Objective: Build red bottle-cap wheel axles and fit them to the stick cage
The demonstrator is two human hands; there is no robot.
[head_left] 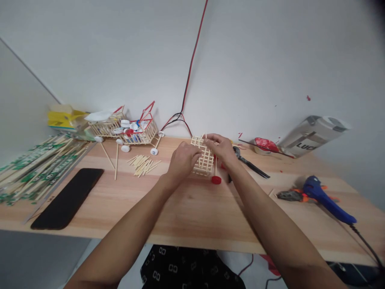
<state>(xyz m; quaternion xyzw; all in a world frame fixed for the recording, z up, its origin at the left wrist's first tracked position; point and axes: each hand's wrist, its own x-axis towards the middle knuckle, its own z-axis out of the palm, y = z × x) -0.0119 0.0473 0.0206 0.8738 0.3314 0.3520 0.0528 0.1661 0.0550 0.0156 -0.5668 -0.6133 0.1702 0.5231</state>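
A small lattice frame of pale wooden sticks (206, 163) is between my two hands, low over the table. My left hand (183, 161) is closed on its left side, thumb and fingers bent at the lattice. From the right, my right hand (221, 147) has its fingers closed at the frame's upper edge, where a thin stick end juts up; whether it pinches that stick separately is too small to tell. Below the right hand, a red bottle cap (215, 180) sits by the frame's lower right corner. Short cut sticks (143, 165) lie in a loose pile to the left.
Two stick carts (136, 134) with bottle-cap wheels stand back left, near bagged chopsticks (45, 168) and a black phone (68, 198). At right are a black-handled tool (254, 166), pliers (290, 195), a blue glue gun (326, 198) and a red-stained paint container (266, 145).
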